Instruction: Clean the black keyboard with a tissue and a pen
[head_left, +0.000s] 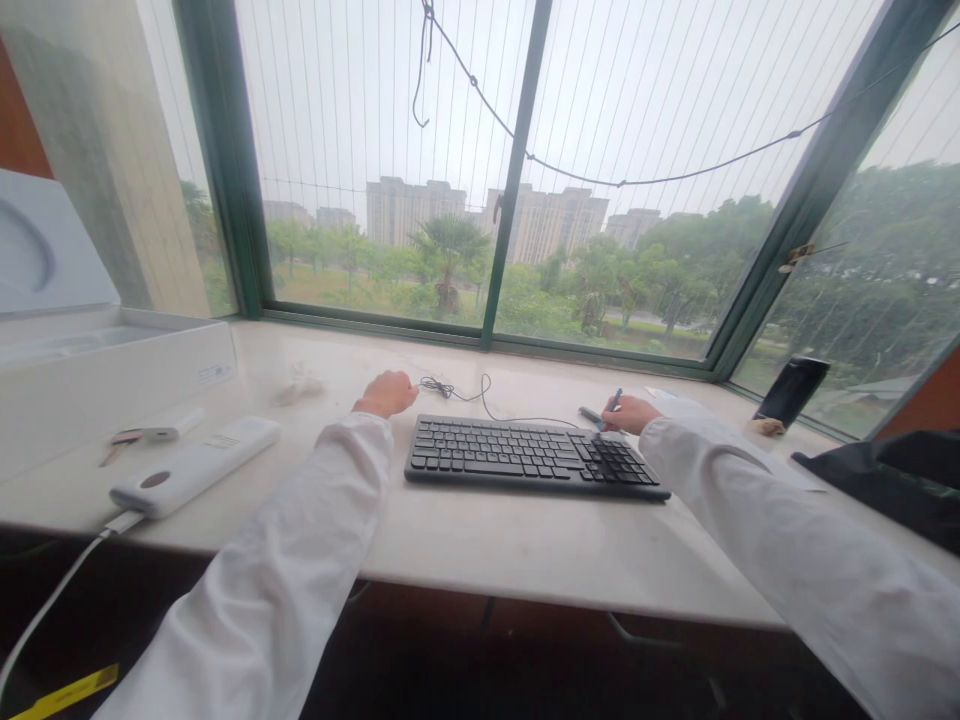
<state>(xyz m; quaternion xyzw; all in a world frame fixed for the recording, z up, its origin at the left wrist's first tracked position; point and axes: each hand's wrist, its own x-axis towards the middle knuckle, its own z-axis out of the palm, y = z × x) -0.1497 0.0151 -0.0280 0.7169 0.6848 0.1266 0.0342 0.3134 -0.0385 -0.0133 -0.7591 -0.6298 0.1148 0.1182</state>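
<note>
A black keyboard (517,452) lies on the white sill-like counter, between my two forearms in white sleeves. Beyond its upper left corner, my left hand (387,394) rests with curled fingers, beside the bundled part of the keyboard's black cable (437,386). Whatever those fingers may hold is hidden. At the keyboard's upper right corner, my right hand (634,414) is closed around a slim blue pen (615,400), which leans with its lower end by the keyboard's back edge. A small dark object (590,414), too small to identify, lies just left of that hand.
On the left are a white power bank (196,465) with a plugged-in white cable (56,590), a key (120,443) and an open white box (112,370). A black cylinder (793,393) and a black bag (892,480) stand right. Windows (495,345) border the back.
</note>
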